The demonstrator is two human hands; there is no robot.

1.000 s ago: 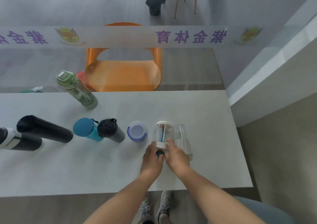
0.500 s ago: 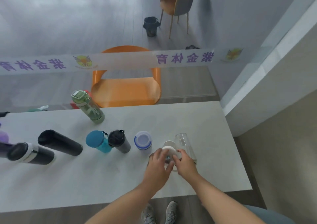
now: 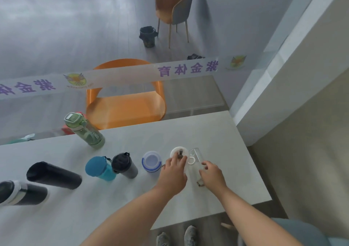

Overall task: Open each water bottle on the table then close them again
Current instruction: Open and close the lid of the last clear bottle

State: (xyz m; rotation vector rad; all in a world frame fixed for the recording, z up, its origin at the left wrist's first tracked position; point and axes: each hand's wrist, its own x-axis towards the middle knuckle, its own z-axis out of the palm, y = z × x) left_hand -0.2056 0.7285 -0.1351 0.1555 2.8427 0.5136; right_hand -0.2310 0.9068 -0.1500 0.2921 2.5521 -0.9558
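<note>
A row of water bottles stands on the pale table [image 3: 226,132]. At its right end a white lid [image 3: 178,152] with a small dark knob is pinched from above by the fingers of my left hand [image 3: 173,172]. Right beside it is a clear glass bottle [image 3: 195,154] with an open mouth and a white ring at its side. My right hand [image 3: 213,176] grips this bottle's lower part. To the left stand a white-and-blue capped bottle [image 3: 152,161], a black bottle [image 3: 123,165], a teal bottle [image 3: 99,168], a tall black bottle [image 3: 52,175] and a black-and-white bottle [image 3: 18,193]. Further back is a green bottle [image 3: 85,130].
An orange chair [image 3: 124,104] stands behind the table's far edge, seen through a glass panel with a printed strip [image 3: 132,76]. A white wall ledge [image 3: 283,76] runs along the right. The table's near edge lies just above my shoes [image 3: 175,236].
My hands, close together on the white-lidded piece before, have parted: the left now holds the lid from above, the right has shifted onto the clear bottle. The view has tilted upward.
</note>
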